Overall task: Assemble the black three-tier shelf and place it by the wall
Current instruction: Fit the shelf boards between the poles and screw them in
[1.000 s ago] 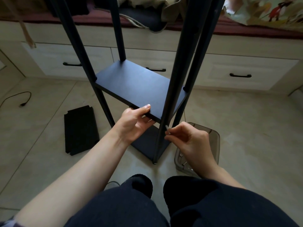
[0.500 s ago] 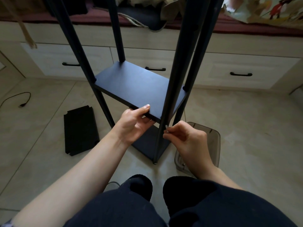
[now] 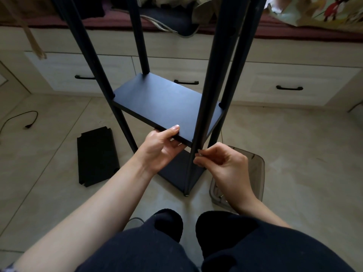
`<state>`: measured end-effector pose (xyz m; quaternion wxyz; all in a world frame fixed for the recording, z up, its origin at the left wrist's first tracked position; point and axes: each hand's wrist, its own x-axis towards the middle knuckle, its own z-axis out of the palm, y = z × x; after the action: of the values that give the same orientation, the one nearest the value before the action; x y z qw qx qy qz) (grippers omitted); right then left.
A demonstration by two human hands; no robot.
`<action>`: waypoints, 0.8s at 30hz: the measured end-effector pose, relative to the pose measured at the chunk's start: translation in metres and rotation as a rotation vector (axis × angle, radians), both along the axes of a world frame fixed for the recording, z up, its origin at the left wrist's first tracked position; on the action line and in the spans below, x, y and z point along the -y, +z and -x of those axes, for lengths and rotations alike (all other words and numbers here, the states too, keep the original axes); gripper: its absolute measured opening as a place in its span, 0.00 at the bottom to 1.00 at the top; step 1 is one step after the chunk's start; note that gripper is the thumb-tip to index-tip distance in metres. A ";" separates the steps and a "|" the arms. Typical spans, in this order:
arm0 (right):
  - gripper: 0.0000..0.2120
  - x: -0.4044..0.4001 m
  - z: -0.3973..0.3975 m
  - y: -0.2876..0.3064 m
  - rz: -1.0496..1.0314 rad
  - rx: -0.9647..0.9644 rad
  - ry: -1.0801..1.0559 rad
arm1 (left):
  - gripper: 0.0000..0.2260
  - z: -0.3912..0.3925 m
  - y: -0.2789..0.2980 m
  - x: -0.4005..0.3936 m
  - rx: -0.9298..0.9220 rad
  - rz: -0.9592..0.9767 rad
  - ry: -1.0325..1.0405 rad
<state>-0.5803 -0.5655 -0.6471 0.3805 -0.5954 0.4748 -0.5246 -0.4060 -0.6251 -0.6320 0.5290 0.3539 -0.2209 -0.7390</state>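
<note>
Left hand grips the middle board by its near edge, likely to hold it level against the near post, while the right hand pinches something small, probably a screw, at that post just under the board; spare board lies on the floor left of the post.

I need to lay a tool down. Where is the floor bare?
Bare tile lies right of the clear bin, toward the drawers, and left of the loose black panel, short of the cable. It's crowded between panel, shelf legs and bin.
</note>
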 end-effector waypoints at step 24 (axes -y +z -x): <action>0.16 0.012 0.002 0.007 -0.150 -0.048 -0.108 | 0.15 -0.001 -0.001 0.002 -0.026 -0.005 -0.017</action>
<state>-0.5821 -0.5774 -0.6397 0.3839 -0.5512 0.5531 -0.4928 -0.4049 -0.6271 -0.6327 0.5247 0.3436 -0.2149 -0.7486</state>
